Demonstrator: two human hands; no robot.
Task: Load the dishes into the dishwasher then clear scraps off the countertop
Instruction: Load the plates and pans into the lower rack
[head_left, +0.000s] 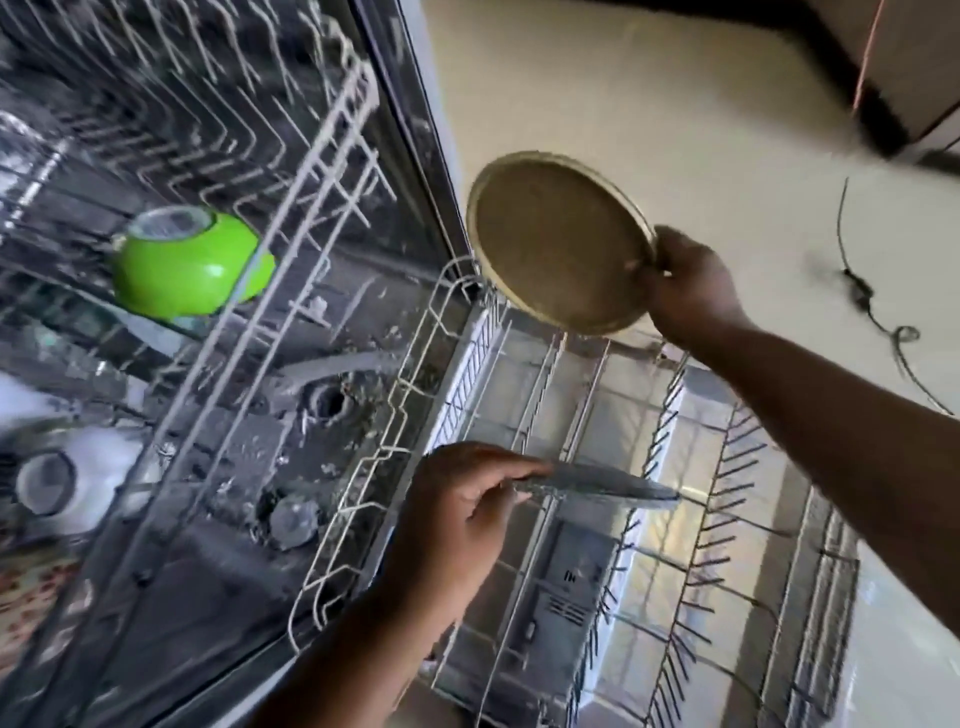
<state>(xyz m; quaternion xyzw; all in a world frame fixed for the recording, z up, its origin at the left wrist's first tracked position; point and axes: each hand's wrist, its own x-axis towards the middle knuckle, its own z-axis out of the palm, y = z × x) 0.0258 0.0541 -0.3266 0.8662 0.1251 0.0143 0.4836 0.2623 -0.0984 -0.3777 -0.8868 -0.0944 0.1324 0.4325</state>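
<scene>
The view tilted over an open dishwasher standing on a pale floor, with a dark-based cabinet at the far right and a thin dark cord lying loose on the floor. The lower rack was pulled out over the door, its dark tines standing in rows on the right. The upper rack held a green bowl upside down, and a white bowl sat at the left edge, blurred and partly cut off. The right hand held a round brass-coloured plate by its rim, fingers curled round the edge, above the far end of the lower rack and tilted toward the camera. The left hand pinched a flat grey metal thing, perhaps a utensil, over the lower rack; motion blur kept its kind from being told. The dishwasher's inner floor was dark and smeared, and much of the left side was blurred.
</scene>
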